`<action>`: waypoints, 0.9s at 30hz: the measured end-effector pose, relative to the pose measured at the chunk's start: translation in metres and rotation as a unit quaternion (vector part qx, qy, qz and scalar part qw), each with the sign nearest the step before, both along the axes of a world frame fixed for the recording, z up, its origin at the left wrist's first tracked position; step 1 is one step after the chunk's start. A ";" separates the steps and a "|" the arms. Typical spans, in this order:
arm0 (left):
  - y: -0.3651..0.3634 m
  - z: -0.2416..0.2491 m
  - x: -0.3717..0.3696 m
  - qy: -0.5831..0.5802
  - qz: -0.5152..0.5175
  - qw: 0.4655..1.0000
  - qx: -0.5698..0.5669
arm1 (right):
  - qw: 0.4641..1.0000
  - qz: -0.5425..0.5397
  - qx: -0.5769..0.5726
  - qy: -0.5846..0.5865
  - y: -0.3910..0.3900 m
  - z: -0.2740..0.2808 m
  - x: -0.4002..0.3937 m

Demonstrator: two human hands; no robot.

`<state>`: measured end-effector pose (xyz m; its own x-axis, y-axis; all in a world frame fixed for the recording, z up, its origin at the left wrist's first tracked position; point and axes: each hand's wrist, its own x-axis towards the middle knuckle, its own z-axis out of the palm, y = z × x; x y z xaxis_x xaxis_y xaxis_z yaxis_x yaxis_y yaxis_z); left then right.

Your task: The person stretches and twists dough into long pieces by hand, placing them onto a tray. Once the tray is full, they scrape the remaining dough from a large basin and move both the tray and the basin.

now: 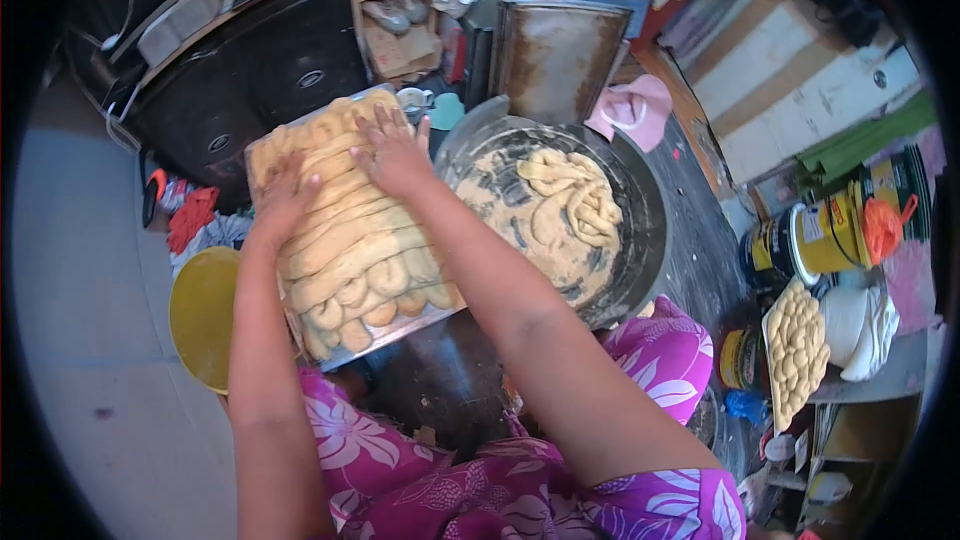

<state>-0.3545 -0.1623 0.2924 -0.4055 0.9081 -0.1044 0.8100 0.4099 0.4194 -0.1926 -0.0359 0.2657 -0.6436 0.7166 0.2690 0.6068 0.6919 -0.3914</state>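
A metal baking tray point(375, 342) lies tilted in front of me, covered with long strips and rolls of pale dough point(345, 255). My left hand point(284, 202) rests on the dough near the tray's left side, its fingers spread. Farther up on the right, my right hand point(393, 152) lies flat on the dough with fingers apart. Beside the tray on the right stands a wide dark basin point(650, 205). Inside it is a heap of twisted dough ropes point(575, 190) on a floury, crumb-like layer.
An upright browned baking sheet point(560, 60) stands behind the basin, with a pink cap point(635, 110) next to it. At the right are yellow buckets point(832, 230) and another tray of dough pieces point(797, 350). A yellow round lid or basin point(203, 320) is at left.
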 end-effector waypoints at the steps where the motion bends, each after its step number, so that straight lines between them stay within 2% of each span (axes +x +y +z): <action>1: 0.004 0.000 0.008 0.067 0.007 0.997 0.023 | 0.995 -0.004 -0.040 0.088 0.000 0.000 0.009; 2: 0.006 0.000 0.015 0.134 0.016 0.990 0.047 | 0.981 -0.008 -0.080 0.175 0.000 -0.002 0.019; 4: 0.013 0.014 0.058 0.154 -0.024 0.984 0.085 | 0.954 -0.075 -0.097 0.273 0.009 -0.019 0.058; 5: 0.014 0.020 0.086 0.179 -0.100 0.976 0.078 | 0.938 -0.107 -0.105 0.313 0.018 -0.040 0.082; 6: 0.017 0.023 0.116 0.203 -0.174 0.961 0.071 | 0.921 -0.144 -0.119 0.341 0.031 -0.075 0.106; 7: 0.018 0.023 0.151 0.150 -0.228 0.960 0.061 | 0.903 -0.181 -0.135 0.367 0.045 -0.117 0.133; 8: 0.017 0.020 0.189 0.097 -0.279 0.954 0.050 | 0.905 -0.234 -0.157 0.318 0.057 -0.154 0.166; 9: 0.017 0.009 0.224 0.113 -0.347 0.929 0.054 | 0.829 -0.276 -0.314 0.371 0.078 -0.220 0.196; 10: 0.012 -0.012 0.250 0.055 -0.412 0.908 0.055 | 0.886 -0.345 -0.205 0.234 0.075 -0.228 0.229; 11: 0.007 -0.037 0.278 0.028 -0.421 0.905 0.047 | 0.891 -0.386 -0.179 0.158 0.083 -0.246 0.258; 13: 0.001 -0.094 0.325 -0.006 -0.400 0.916 0.015 | 0.882 -0.395 -0.219 0.137 0.108 -0.298 0.310; 15: -0.006 -0.152 0.348 -0.016 -0.362 0.932 -0.015 | 0.890 -0.414 -0.175 0.081 0.126 -0.304 0.338; 16: -0.014 -0.178 0.352 -0.020 -0.335 0.941 -0.034 | 0.885 -0.416 -0.205 0.031 0.138 -0.300 0.343; 17: -0.014 -0.194 0.350 -0.021 -0.311 0.949 -0.052 | 0.869 -0.435 -0.195 0.133 0.150 -0.307 0.344; 18: -0.012 -0.196 0.347 -0.019 -0.311 0.948 -0.063 | 0.878 -0.403 -0.222 0.131 0.166 -0.331 0.355; 20: -0.019 -0.193 0.346 0.008 -0.372 0.920 -0.127 | 0.840 -0.487 -0.231 0.066 0.169 -0.299 0.333; 21: -0.020 -0.197 0.345 0.001 -0.382 0.922 -0.059 | 0.838 -0.485 -0.241 0.064 0.168 -0.296 0.324; 23: -0.018 -0.196 0.347 0.009 -0.369 0.925 -0.091 | 0.850 -0.451 -0.215 -0.168 0.166 -0.295 0.311; 24: -0.016 -0.195 0.347 0.016 -0.358 0.927 -0.110 | 0.848 -0.453 -0.219 -0.164 0.162 -0.311 0.311; 26: -0.018 -0.197 0.349 0.018 -0.357 0.928 -0.101 | 0.888 -0.401 -0.108 -0.199 0.149 -0.346 0.314; 27: -0.018 -0.198 0.350 0.017 -0.353 0.931 -0.090 | 0.913 -0.368 -0.072 -0.161 0.138 -0.342 0.318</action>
<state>-0.0046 -0.1802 0.0940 0.2799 0.9187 -0.2788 0.9156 -0.1682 0.3651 0.1257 0.1019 -0.0761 -0.0025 0.9998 0.0191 0.9861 0.0056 -0.1658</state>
